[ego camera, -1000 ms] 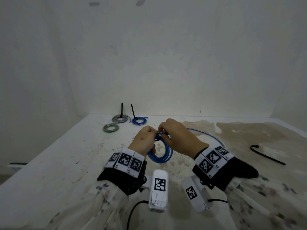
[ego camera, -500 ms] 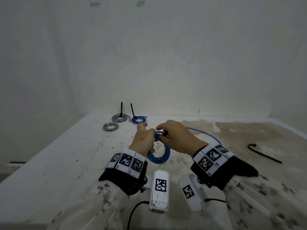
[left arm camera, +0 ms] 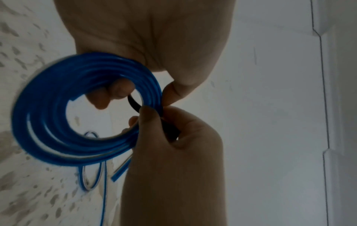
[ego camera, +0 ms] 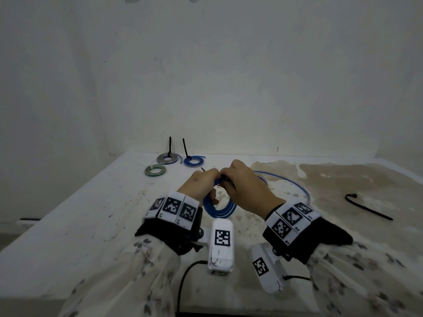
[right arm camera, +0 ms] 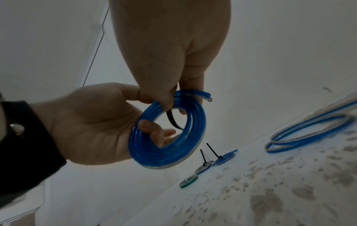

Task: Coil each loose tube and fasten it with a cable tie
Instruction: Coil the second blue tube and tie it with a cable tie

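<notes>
A blue tube coil (ego camera: 219, 210) hangs above the table between both hands. My left hand (ego camera: 211, 177) grips its top, fingers (left arm camera: 108, 94) hooked through the ring and thumb on the outer edge. My right hand (ego camera: 225, 178) pinches a black cable tie (right arm camera: 172, 117) that passes through the coil's (right arm camera: 166, 152) opening right beside the left thumb. The tie (left arm camera: 135, 104) curves across the inner rim. Its tip (ego camera: 202, 168) pokes out above the left knuckles. The coil's (left arm camera: 48, 137) cut end sticks out free.
A loose blue tube (ego camera: 295, 186) lies in a wide loop on the table behind my right hand. A spare black cable tie (ego camera: 368, 209) lies at the right. Three tied coils, grey (ego camera: 167, 158), blue (ego camera: 193, 160) and green (ego camera: 155, 171), rest at the back left by the wall.
The left thumb, lifted half a second ago, is back down on the coil. The black tie's tip now shows above the left knuckles. Both hands stay in nearly the same place.
</notes>
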